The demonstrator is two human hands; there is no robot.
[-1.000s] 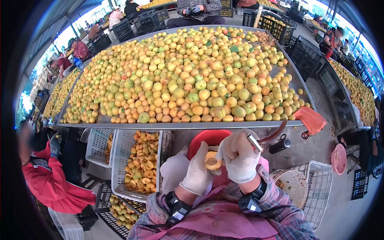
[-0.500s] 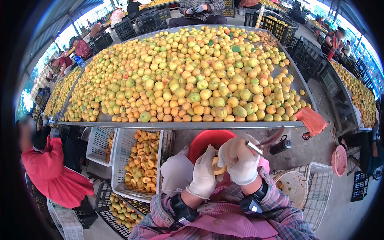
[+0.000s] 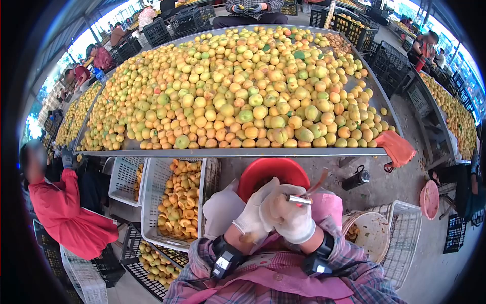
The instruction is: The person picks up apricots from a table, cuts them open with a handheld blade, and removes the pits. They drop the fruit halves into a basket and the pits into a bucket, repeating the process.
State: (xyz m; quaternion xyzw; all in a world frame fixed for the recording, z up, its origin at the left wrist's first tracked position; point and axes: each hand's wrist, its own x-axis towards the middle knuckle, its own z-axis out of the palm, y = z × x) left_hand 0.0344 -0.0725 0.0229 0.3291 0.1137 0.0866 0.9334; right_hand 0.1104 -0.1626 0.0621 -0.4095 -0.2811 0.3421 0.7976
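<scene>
My left hand (image 3: pixel 254 214), in a white glove, is curled and pressed against my right hand in front of my lap. Whatever sits between the two palms is hidden. My right hand (image 3: pixel 292 215), also gloved, is closed around a small tool (image 3: pixel 299 199) with a silver metal end; a thin brownish strip, blurred, sticks out from it to the upper right. A brownish blurred patch (image 3: pixel 248 237) shows by my left wrist. Just beyond my hands stands a red basin (image 3: pixel 248 177). Apricots (image 3: pixel 217 106) lie heaped on the metal-rimmed table (image 3: pixel 228 152) ahead.
Left of me, a white crate (image 3: pixel 203 197) holds halved apricots, above a black crate (image 3: pixel 132 253) of fruit. On the right are a whitish bucket (image 3: pixel 377 235), a white crate (image 3: pixel 412 238) and a black bottle (image 3: pixel 357 178). A person in red (image 3: pixel 71 213) sits at left.
My hands have come together and turned, covering the apricot that showed between them. The tool in my right hand has moved left and slightly down. The view has shifted slightly.
</scene>
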